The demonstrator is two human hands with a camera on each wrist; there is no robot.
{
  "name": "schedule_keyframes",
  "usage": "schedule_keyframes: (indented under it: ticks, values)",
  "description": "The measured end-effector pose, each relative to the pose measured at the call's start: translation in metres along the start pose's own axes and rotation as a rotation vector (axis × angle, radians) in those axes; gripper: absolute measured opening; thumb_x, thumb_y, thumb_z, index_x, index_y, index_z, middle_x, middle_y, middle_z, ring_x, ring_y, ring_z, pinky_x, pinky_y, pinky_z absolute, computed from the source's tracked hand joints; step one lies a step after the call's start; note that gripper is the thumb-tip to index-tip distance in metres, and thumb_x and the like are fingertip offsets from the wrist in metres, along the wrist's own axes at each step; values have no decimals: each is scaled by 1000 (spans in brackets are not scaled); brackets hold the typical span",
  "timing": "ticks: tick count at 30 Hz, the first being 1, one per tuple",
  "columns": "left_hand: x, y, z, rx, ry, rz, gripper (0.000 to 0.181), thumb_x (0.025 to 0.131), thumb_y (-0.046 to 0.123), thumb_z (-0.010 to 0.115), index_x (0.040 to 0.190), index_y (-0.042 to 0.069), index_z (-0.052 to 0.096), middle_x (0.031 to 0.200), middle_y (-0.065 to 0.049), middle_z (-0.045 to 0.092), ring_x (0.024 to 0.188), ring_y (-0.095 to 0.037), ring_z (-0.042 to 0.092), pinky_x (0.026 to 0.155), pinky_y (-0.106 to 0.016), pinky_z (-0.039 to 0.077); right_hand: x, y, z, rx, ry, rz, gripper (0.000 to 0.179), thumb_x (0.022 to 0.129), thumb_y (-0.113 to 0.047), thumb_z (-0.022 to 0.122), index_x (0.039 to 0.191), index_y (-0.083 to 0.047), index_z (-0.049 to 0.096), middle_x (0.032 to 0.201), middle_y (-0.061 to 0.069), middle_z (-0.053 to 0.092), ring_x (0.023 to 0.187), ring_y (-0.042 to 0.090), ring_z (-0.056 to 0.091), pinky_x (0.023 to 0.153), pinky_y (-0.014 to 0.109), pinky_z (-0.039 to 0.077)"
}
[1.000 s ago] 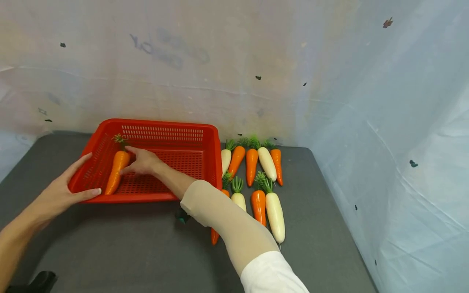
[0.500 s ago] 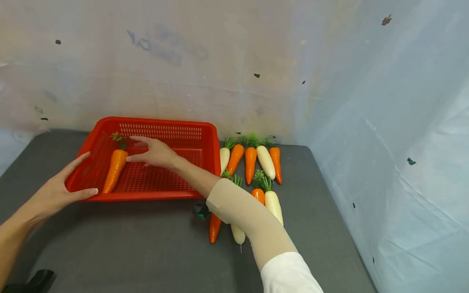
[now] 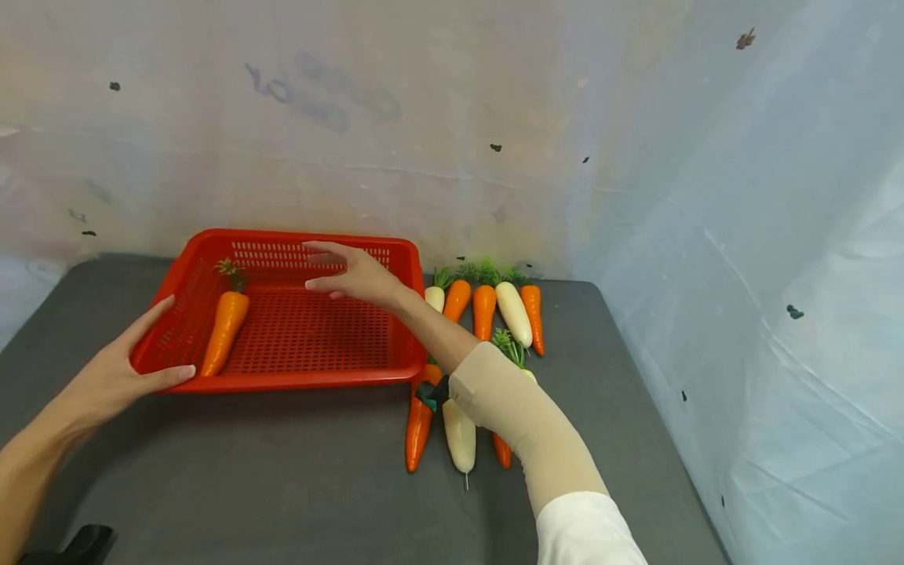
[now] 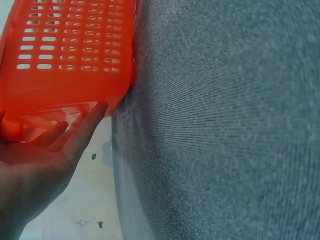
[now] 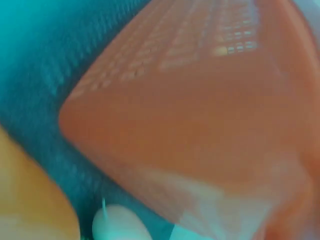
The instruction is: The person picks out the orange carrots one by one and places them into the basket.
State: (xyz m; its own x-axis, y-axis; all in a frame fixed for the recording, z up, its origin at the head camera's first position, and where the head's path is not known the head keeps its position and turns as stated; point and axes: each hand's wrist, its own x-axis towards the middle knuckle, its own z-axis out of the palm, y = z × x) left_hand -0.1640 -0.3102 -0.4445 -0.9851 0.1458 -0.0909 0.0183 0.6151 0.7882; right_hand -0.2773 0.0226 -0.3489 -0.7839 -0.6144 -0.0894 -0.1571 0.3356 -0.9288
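Observation:
In the head view a red perforated plastic basket [image 3: 311, 380] stands at the table's left rear. My left hand [image 3: 116, 377] holds its near left corner, the thumb along the front rim and the index finger at the left rim. The left wrist view shows more fingers [image 4: 89, 131] against the outer wall. One orange carrot [image 3: 226, 329] with a green top lies inside along the basket's left end. My right hand [image 3: 360, 275] is over the right half of the basket, fingers spread loosely, with nothing in it. The right wrist view is blurred, filled mostly by the basket's wall [image 5: 175, 130].
Right of the basket lie several carrots [image 3: 483, 310] and white radishes [image 3: 513, 314] in two rows, the nearer row partly under my right forearm. A black object [image 3: 85, 545] sits at the lower left. Pale sheeting [image 3: 452, 118] hangs behind and along the right side.
My right hand has let go of the carrot's side of the basket and moved right, away from it. The carrot stays lying at the left end. My left hand keeps its place.

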Motion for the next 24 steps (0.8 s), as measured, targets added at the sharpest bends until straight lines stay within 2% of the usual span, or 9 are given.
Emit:
schedule_keyframes:
  ticks: [2,4,6,13,18,22,24]
  values:
    - [0,1,0,-14,-2,-14,100,94,31,69,156,44,-9,161,-28,-2,126,-54,28,91,-59,36,-9,-5,-6,-2,-5,-16,66,94,-11,69,153,-14,39,147,11,49,104,11,65,87,31,54]
    - [0,2,1,-33,-3,-17,100,94,30,69,156,43,-10,161,-28,-4,127,-55,26,91,-70,30,-12,-1,-12,-3,-6,-29,66,94,-12,69,153,-15,39,148,11,49,105,14,66,85,29,54]
    - [0,3,0,-41,-6,-19,100,94,30,69,156,43,-10,162,-27,-6,129,-56,24,91,-72,28,-14,7,-19,-4,-8,-51,65,95,-13,68,153,-17,39,148,10,48,106,16,67,86,28,54]
    - [-2,5,0,-41,9,2,102,93,29,70,157,41,-9,162,-27,-8,130,-59,21,90,-75,27,-25,33,-42,16,20,-125,61,95,-10,67,151,-18,42,146,10,50,110,20,66,94,35,51]
    - [-2,5,0,-47,0,-7,100,94,29,69,156,43,-8,162,-26,-7,129,-56,24,94,-70,29,-40,38,-58,-2,16,-106,63,96,-12,67,152,-19,40,150,11,46,112,23,64,95,39,50]
    - [-2,3,1,-37,-5,-5,100,94,28,69,156,43,-9,162,-26,-5,128,-54,26,94,-65,32,-56,41,-71,-6,46,-97,63,96,-13,66,152,-21,40,152,12,43,115,26,62,95,41,50]
    - [-2,3,1,-38,-4,2,100,94,28,69,156,43,-9,162,-26,-5,128,-55,26,93,-68,31,-64,44,-76,3,64,-87,63,96,-12,66,153,-21,40,151,12,44,118,30,60,96,44,49]
